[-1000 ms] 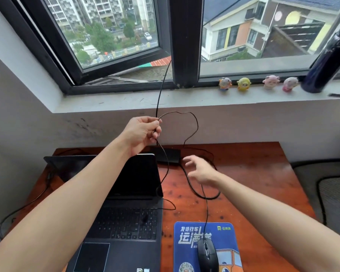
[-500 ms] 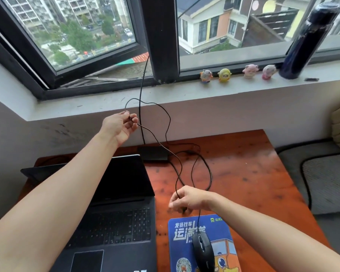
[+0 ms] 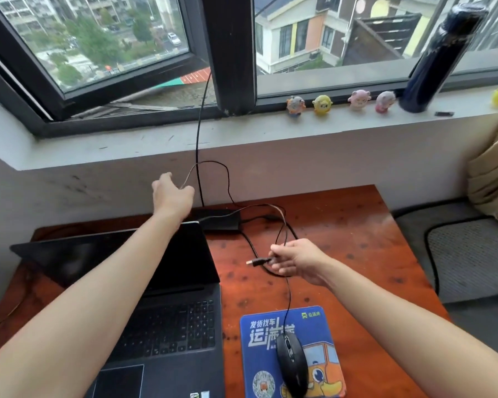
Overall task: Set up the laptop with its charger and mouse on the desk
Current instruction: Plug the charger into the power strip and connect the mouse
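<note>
Plug [image 3: 256, 262] of mouse cable pinched in our right hand [image 3: 298, 261], tip pointing left | laptop [image 3: 156, 282] lay just left, nearer that hand | left hand [image 3: 171, 195] held slack cable far back.

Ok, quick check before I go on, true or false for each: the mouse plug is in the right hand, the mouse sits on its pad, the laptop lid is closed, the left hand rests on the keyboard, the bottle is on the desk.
1. The right hand holds the USB plug. True.
2. The mouse sits on the blue mouse pad. True.
3. The laptop lid is closed. False: it is open, screen dark.
4. The left hand rests on the keyboard. False: it is raised, holding the thin cable.
5. The dark bottle is on the desk. False: it stands on the windowsill.
</note>
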